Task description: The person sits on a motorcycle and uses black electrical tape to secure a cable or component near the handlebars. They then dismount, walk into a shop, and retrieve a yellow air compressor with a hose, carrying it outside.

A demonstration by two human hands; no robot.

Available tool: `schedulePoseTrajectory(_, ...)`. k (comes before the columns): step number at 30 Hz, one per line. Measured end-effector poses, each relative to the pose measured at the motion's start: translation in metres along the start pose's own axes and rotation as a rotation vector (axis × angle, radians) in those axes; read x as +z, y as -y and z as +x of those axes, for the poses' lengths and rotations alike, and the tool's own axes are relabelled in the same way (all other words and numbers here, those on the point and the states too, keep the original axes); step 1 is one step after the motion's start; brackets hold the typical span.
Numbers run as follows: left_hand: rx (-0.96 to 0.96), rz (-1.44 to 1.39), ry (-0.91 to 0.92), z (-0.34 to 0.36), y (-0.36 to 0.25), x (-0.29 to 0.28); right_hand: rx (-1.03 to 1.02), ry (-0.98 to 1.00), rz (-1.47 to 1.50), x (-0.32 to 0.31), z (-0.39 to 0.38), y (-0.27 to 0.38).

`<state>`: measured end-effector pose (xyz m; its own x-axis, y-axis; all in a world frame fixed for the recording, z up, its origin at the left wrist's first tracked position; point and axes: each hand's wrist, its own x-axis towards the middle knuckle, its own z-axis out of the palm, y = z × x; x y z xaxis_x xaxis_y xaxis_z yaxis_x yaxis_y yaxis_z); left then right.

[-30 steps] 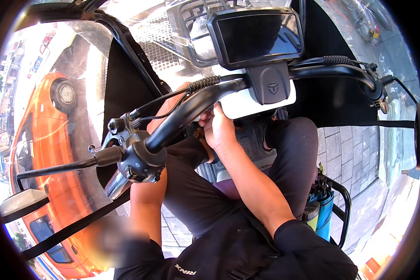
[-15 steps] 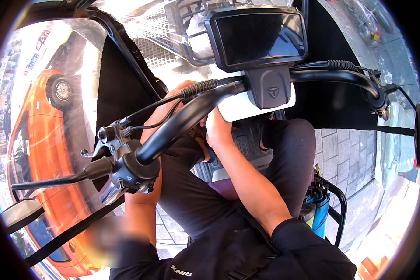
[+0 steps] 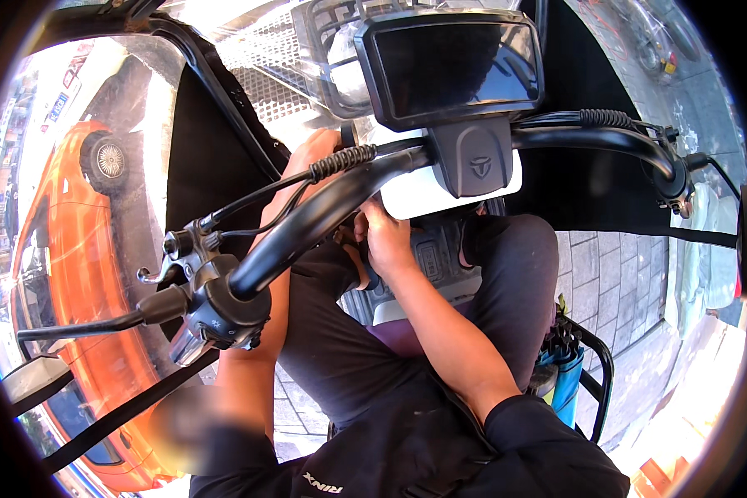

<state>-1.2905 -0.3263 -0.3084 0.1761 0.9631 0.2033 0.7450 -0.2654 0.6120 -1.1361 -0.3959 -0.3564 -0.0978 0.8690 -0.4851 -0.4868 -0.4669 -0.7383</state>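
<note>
My right hand [image 3: 386,239] is under the white front panel [image 3: 452,187] of the vehicle, above the footwell. Its fingers are curled inward, and whatever they grip, if anything, is hidden. Farther forward, my left hand [image 3: 314,151] reaches past the left side of the handlebar [image 3: 340,195], next to a small dark round piece [image 3: 348,135]. The cable sleeve and bar cover its fingers, so I cannot tell whether it holds that piece. Above both hands stands a black display screen [image 3: 455,70] on its mount [image 3: 477,158].
The left control cluster [image 3: 220,307] with its brake lever juts out beside my left forearm. Black side panels [image 3: 585,174] flank the front. An orange car [image 3: 87,249] stands beyond the clear cover on the left. A blue folded umbrella [image 3: 568,382] sits by the metal rail at right.
My left hand has shifted slightly forward and a dark round piece shows beside it. The right hand has drawn back a little from the panel. The handlebar sits slightly lower left in view.
</note>
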Motion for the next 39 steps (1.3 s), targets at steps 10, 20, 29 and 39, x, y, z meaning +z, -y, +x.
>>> schedulePoseTrajectory(10, -0.533, -0.114, 0.517, 0.046, -0.013, -0.018, -0.096, 0.166, 0.117, -0.021, 0.069, -0.048)
schedulePoseTrajectory(20, -0.723, -0.301, 0.542, 0.044, 0.006, -0.006, 0.283, 0.226, 0.659, -0.044, 0.099, -0.057)
schedulePoseTrajectory(29, -0.43, -0.711, 0.371, -0.007, -0.011, -0.032, 0.307, 0.278, 0.414, -0.048, 0.057, -0.007)
schedulePoseTrajectory(39, 0.379, 0.015, -0.19, -0.041, 0.011, 0.0, 0.267, 0.123, 0.51, -0.014, 0.015, 0.0)
